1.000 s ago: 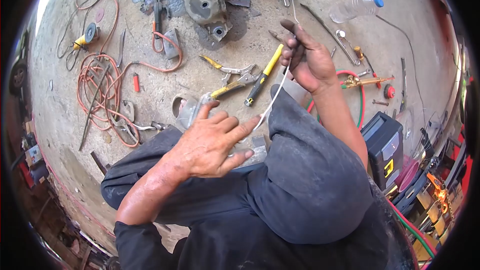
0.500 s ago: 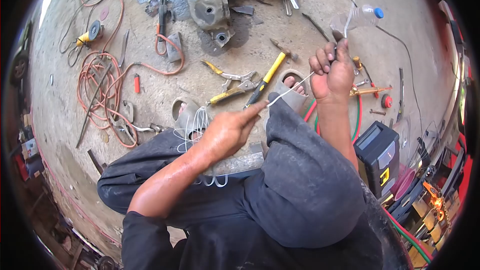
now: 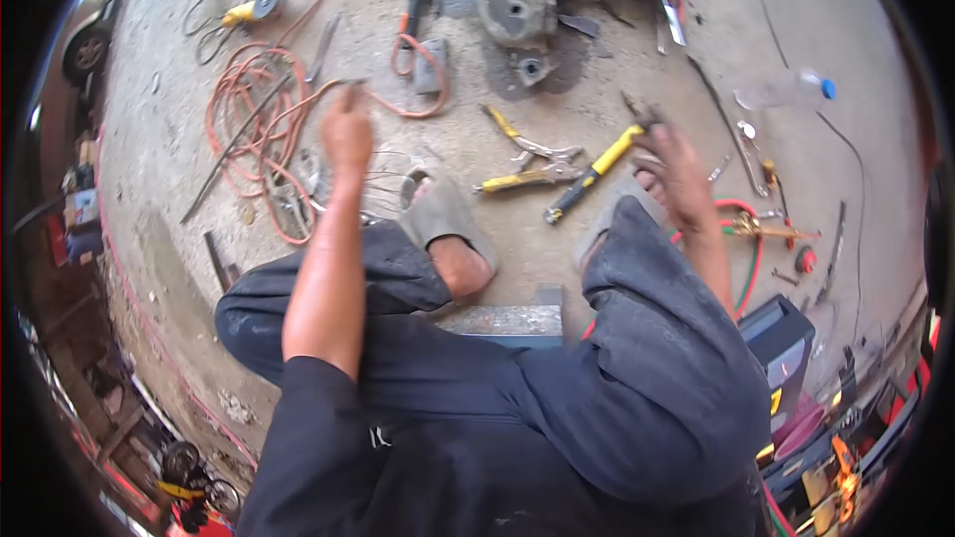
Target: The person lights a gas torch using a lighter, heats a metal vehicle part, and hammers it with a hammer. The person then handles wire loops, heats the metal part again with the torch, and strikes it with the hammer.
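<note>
My left hand (image 3: 347, 137) reaches forward over the orange cable (image 3: 249, 104). Its fingers look closed together, but blur hides what is in them, if anything. Thin pale wire strands (image 3: 383, 177) show between this hand and my left sandal (image 3: 448, 209). My right hand (image 3: 681, 174) is low by my right foot, fingers pointing towards the head end of the yellow-handled hammer (image 3: 607, 157). That hand is smeared by motion and partly hides the hammer head; whether it touches the hammer cannot be made out. Yellow-handled locking pliers (image 3: 542, 152) lie left of the hammer.
A dark metal part (image 3: 517, 15) with a glowing spot lies ahead. At the upper left is a yellow angle grinder (image 3: 249, 12). To the right are a plastic bottle (image 3: 786, 89), a brass torch (image 3: 766, 230) with red and green hoses, and a black case (image 3: 781, 338).
My hands have moved apart from the white wire stretched between them. The left went forward and left; the right came down towards the hammer. The view has shifted, too.
</note>
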Tool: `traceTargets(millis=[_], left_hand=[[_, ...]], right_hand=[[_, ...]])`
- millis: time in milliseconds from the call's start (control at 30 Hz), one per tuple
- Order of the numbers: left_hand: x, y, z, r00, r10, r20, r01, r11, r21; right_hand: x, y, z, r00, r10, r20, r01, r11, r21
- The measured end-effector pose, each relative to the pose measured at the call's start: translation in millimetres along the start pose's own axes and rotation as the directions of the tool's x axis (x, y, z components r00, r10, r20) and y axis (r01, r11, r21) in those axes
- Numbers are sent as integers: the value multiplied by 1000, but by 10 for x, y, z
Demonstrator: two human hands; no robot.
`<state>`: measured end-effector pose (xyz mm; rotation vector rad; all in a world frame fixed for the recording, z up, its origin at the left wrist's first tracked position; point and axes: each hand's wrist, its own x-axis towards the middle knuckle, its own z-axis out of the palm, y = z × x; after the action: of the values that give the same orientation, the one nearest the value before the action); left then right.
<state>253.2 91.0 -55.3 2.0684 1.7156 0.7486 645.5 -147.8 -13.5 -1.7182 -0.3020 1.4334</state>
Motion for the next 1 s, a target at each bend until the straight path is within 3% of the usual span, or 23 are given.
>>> traceTargets(millis=[33, 67, 100, 133, 200, 233, 333, 367, 433, 500, 533, 567, 633, 700, 800, 867, 967, 1000], left_hand=[[92, -361, -125, 996, -87, -16, 89, 970, 225], [131, -840, -183, 983, -185, -1, 175, 925, 338], [94, -855, -301, 932, -361, 30, 295, 805, 514], [69, -1270, -325, 929, -359, 88, 229, 747, 625], [55, -2383, -291, 793, -573, 206, 226, 591, 775], [-22, -2071, -315, 764, -636, 110, 345, 546, 763], [-134, -1546, -204, 865, -485, -129, 388, 485, 784], [-118, -1338, -147, 903, -383, -195, 402, 593, 697], [-55, -934, 50, 998, 21, 52, -46, 828, 559], [-218, 41, 352, 918, 7, 397, -105, 968, 227], [-450, 389, 560, 860, 163, 484, -216, 975, 56], [-715, 682, 784, 769, 135, 625, -203, 978, 38], [-1181, 1343, 1120, 540, 232, 809, -387, 922, -6], [-1601, 1603, 1551, 539, 334, 773, -507, 861, -19], [-1840, 1668, 2107, 656, 213, 724, -410, 906, 104], [-1863, 1635, 2218, 680, 329, 655, -498, 863, 83], [-1442, 1864, 1886, 591, 112, 799, -302, 949, 90], [-1214, 1891, 1754, 532, 149, 834, -342, 939, 49]], right_hand=[[202, 378, -9, 985, -159, 71, 166, 980, -106], [184, 456, 37, 989, -81, 127, 111, 961, -252], [210, 619, 36, 974, -152, 167, 212, 875, -436], [225, 736, 28, 952, -204, 229, 303, 744, -595], [132, 778, 42, 968, -165, 187, 248, 714, -655], [-42, 479, 90, 985, -104, 138, 172, 657, -734], [102, 734, -88, 975, -218, 51, 199, 742, -640], [121, 754, -137, 972, -233, 30, 197, 739, -644], [169, 743, -165, 984, -175, -25, 126, 793, -596], [242, 824, -152, 987, -139, -79, 72, 827, -558], [221, 879, -172, 987, -135, -91, 67, 848, -526], [219, 899, -172, 985, -143, -94, 78, 865, -496], [305, 973, -157, 974, -194, -121, 118, 879, -463], [219, 901, -163, 950, -257, -177, 131, 842, -523], [120, 865, -209, 923, -302, -238, 115, 807, -579], [30, 1007, -234, 928, -277, -250, 87, 812, -577], [76, 1337, -299, 943, -252, -218, 89, 821, -565], [79, 1374, -331, 941, -269, -205, 112, 820, -561]])
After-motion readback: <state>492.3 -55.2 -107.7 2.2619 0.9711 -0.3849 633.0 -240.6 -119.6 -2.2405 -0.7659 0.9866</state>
